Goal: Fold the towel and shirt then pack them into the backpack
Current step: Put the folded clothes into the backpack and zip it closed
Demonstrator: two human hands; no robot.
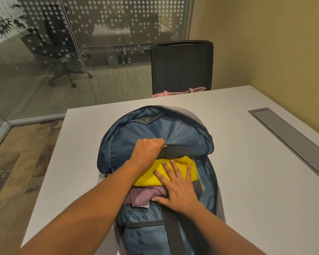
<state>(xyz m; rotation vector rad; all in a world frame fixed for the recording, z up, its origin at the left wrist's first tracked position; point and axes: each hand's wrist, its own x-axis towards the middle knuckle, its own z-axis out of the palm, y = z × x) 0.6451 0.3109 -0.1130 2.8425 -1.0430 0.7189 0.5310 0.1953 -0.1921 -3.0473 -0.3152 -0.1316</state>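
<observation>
A grey backpack (182,129) with blue lining lies open on the white table, its flap folded back towards the far side. Inside it lies a folded yellow towel (147,176), and under the towel's near edge a folded mauve shirt (142,196). My left hand (148,150) grips the dark edge of the flap's inner pocket just above the towel. My right hand (175,188) rests flat, fingers spread, on the towel and the shirt, pressing them down.
The white table (247,181) has a grey cable hatch (291,138) at the right. A black mesh chair (181,68) stands at the far edge with a pink bag (179,92) on its seat. A glass wall is at the left and back.
</observation>
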